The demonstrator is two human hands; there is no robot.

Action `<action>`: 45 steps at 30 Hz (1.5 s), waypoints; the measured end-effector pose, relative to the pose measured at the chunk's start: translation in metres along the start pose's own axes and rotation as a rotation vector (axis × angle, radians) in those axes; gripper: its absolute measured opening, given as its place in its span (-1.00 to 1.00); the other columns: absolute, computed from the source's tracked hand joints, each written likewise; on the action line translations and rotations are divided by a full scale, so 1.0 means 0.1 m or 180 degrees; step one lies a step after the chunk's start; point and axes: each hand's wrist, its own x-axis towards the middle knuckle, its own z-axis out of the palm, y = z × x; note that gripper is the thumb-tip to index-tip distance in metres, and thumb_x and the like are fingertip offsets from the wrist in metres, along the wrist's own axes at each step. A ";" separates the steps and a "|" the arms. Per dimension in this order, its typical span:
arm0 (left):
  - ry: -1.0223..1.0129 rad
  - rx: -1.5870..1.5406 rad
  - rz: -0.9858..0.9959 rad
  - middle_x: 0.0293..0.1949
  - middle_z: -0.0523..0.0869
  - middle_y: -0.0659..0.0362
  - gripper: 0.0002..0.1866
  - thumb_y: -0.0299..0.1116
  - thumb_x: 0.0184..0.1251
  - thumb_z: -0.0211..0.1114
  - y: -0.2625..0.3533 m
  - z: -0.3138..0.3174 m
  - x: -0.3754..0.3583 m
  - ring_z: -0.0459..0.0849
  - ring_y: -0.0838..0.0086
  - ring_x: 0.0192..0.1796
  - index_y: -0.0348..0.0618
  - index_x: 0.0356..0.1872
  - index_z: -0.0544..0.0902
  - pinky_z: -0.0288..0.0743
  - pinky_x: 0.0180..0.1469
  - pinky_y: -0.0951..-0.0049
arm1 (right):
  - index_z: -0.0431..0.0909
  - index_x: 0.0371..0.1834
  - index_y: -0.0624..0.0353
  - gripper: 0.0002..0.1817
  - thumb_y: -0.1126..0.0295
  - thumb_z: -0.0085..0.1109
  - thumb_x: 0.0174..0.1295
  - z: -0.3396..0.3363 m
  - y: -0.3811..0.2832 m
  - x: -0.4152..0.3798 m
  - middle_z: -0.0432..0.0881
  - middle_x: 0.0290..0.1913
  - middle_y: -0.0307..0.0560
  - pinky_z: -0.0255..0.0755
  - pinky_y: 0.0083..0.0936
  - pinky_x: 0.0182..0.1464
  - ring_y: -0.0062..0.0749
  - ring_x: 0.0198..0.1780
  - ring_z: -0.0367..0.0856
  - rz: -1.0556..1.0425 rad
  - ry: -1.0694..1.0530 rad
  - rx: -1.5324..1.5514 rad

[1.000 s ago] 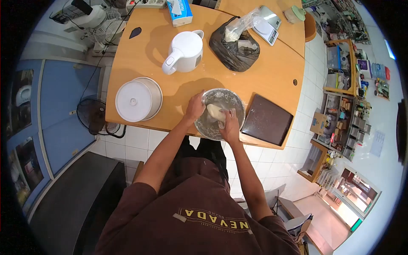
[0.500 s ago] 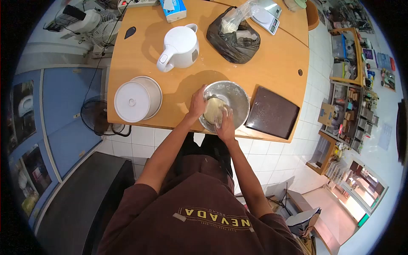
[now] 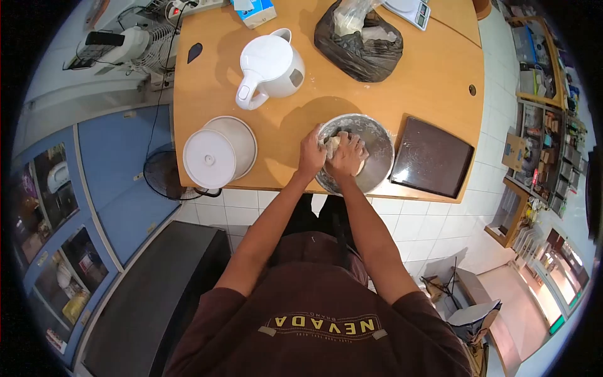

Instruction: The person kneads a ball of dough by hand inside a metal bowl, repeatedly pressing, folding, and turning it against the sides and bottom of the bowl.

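Note:
A steel mixing bowl (image 3: pixel 379 151), floury on its inner wall, stands near the front edge of the table. My left hand (image 3: pixel 311 152) grips its left rim. Inside, my right hand (image 3: pixel 345 157) presses down on a pale lump of dough (image 3: pixel 333 146), its fingers curled over the top and coated with sticky bits. Most of the dough lies hidden under that hand.
Right of the bowl lies a dark baking tray (image 3: pixel 433 157). A white lidded container (image 3: pixel 210 158) stands to the left. Behind are a white electric kettle (image 3: pixel 267 66), a black plastic bag (image 3: pixel 355 53), a blue carton (image 3: pixel 256 14) and a kitchen scale (image 3: pixel 411 9).
My right hand has moved from the dough's right side to over its top, now covering most of it. My left hand stays at the rim. The whole view has shifted slightly.

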 end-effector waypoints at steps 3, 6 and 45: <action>-0.0089 -0.0105 -0.0103 0.10 0.58 -0.33 -0.38 -0.71 0.02 0.11 -0.01 0.00 0.03 0.56 -0.17 0.18 -0.50 0.26 0.40 0.40 0.27 0.10 | 0.46 0.05 -0.05 -0.54 -0.07 0.07 0.22 0.15 -0.01 0.14 0.44 0.08 0.04 0.16 0.18 0.17 0.01 0.21 0.37 0.0308 0.0241 -0.0140; -0.0052 -0.0122 -0.0025 0.11 0.58 -0.33 -0.37 -0.71 0.03 0.10 -0.04 0.01 0.00 0.55 -0.16 0.19 -0.48 0.27 0.39 0.40 0.28 0.11 | 0.49 -0.08 -0.02 -0.61 -0.06 0.04 0.26 0.08 -0.08 0.19 0.47 0.05 0.02 0.21 0.26 0.11 -0.01 0.18 0.41 0.0634 0.0214 0.0035; -0.0340 0.0074 -0.0091 0.14 0.59 -0.29 -0.36 -0.73 0.02 0.16 -0.06 0.00 0.12 0.56 -0.07 0.23 -0.45 0.28 0.42 0.42 0.29 0.18 | 0.38 0.05 0.31 -0.27 0.12 0.57 -0.05 -0.54 0.55 -0.12 0.66 -0.13 0.19 0.53 -0.28 0.00 -0.07 -0.09 0.69 0.0619 -0.0079 0.2088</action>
